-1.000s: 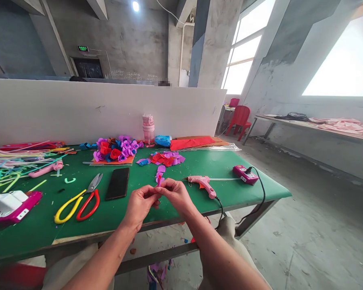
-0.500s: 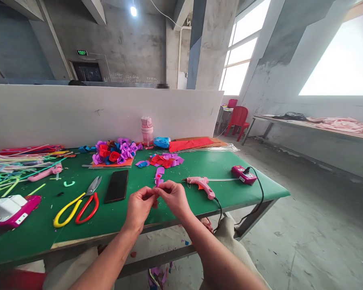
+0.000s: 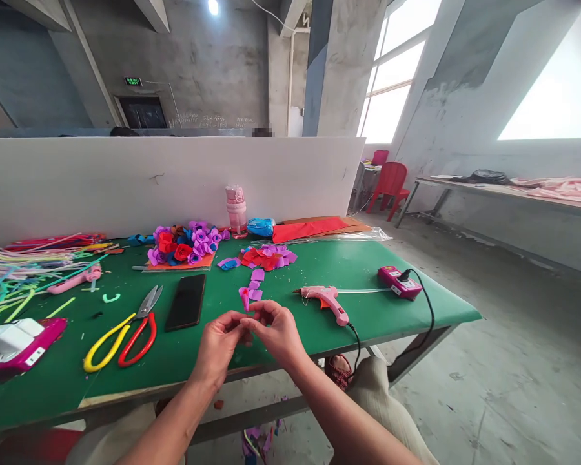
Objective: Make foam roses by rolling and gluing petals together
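Observation:
A small purple paper flower (image 3: 244, 297) with a bit of red inside rises above my fingertips at the table's near edge. My left hand (image 3: 219, 342) is closed, thumb and forefinger pinched at its base. Against it, my right hand (image 3: 275, 328) pinches the same spot, so the fingertips hide the lower end. Just behind lie loose purple paper petals (image 3: 257, 275). A pink hot glue gun (image 3: 324, 299) rests on its side to the right of my hands, nozzle pointing left.
Left of my hands lie a black phone (image 3: 186, 302) and red-and-yellow-handled scissors (image 3: 134, 326). Behind are a pile of paper flowers (image 3: 184, 244), cut petals (image 3: 266, 257) and a pink bottle (image 3: 235, 210). A power strip (image 3: 399, 283) sits right; coloured sticks (image 3: 33, 271) lie left.
The flower now leans to the left and stands a little farther left over my fingertips, its tilt changed. Both hands stay together. The view has shifted slightly.

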{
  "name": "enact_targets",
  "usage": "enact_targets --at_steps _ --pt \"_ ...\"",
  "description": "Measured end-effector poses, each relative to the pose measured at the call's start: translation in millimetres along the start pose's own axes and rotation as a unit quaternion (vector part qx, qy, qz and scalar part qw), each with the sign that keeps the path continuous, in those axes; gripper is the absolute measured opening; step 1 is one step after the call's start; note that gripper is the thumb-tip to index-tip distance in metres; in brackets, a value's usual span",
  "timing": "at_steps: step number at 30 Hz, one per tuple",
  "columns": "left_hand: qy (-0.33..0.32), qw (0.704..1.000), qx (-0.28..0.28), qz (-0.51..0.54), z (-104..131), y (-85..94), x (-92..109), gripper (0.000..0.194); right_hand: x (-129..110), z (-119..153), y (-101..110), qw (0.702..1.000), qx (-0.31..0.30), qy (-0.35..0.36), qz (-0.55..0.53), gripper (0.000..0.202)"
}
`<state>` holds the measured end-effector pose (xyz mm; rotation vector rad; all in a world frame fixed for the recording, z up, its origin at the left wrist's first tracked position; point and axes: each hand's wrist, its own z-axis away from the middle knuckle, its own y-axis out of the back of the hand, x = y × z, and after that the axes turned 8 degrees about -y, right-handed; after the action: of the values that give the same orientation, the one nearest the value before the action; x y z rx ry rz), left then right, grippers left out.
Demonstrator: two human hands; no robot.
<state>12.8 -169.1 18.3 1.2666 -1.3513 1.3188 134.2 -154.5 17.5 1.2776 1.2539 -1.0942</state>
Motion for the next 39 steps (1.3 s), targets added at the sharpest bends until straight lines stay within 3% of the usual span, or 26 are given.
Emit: enact_targets --at_steps 3,7,10,13,17,23,29,32,39 --pt "0.023 0.999 -0.018 -0.018 0.2 5.2 2.9 0.024 0.6 -0.1 13.3 1.0 -0.01 0.004 0.001 0.015" --pt "0.039 0.999 -0.021 -0.032 0.1 3.1 5.3 0.024 -3.3 1.3 34.4 1.0 0.012 -0.001 0.0 0.02" --pt "0.035 0.997 -0.034 -0.056 1.0 -6.1 6.5 0.023 -7.4 2.2 48.5 0.998 0.002 -0.024 -0.052 0.026" --pt "0.02 0.995 -0.054 -0.087 4.6 -19.4 7.1 0.02 -11.7 3.8 59.8 0.99 -0.049 -0.045 -0.127 0.03" --pt "0.01 0.992 -0.082 -0.097 10.1 -37.6 5.5 0.017 -13.5 7.2 71.1 0.985 -0.085 -0.028 -0.148 0.041" --pt "0.008 0.99 -0.105 -0.091 9.7 -54.8 3.5 0.017 -6.1 9.4 82.5 0.993 -0.046 -0.004 -0.105 0.022" --pt "0.008 0.987 -0.132 -0.095 5.9 -61.4 4.8 0.021 -4.4 9.4 91.7 0.994 -0.064 -0.017 -0.092 0.027" --pt "0.008 0.988 -0.124 -0.094 2.2 -63.7 5.6 0.022 -8.6 9.1 97.2 0.992 -0.066 -0.01 -0.106 0.031" --pt "0.051 0.993 -0.1 -0.018 -6.5 -70.9 3.3 0.029 -2.5 8.8 95.0 0.995 -0.004 -0.044 -0.087 0.025"
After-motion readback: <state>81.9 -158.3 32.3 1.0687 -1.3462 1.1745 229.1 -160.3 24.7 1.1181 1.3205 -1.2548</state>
